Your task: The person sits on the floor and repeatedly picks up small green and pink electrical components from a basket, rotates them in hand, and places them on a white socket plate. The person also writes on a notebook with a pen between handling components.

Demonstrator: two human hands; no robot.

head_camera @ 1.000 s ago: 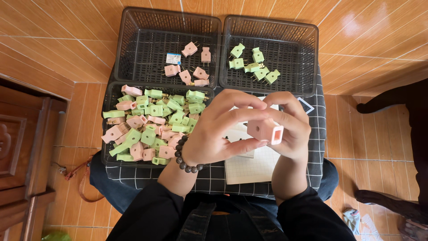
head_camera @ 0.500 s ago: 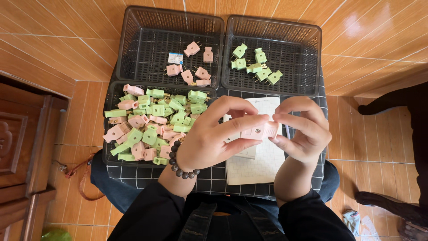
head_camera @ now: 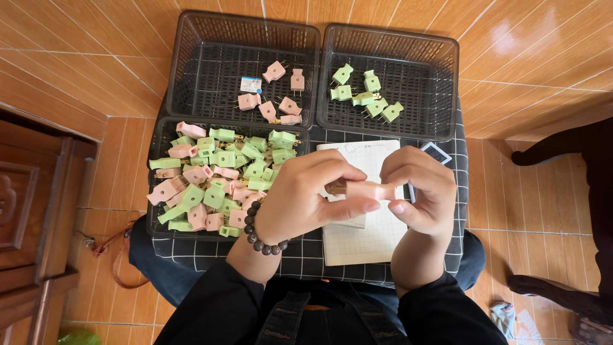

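Both hands meet over the lap: the left hand and the right hand pinch 1 pink plug between fingertips, seemingly checking it before sorting; the next move would call for a colour match. It is pale pink and blocky, its brass prongs barely showing. Beneath lies a gridded notepad. Beyond, a mixed basket, then a pink-plug basket and a green-plug basket.

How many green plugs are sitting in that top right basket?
5, clustered in the left half of the top right basket: one at, one at, one at, one at, one at. None look hidden.
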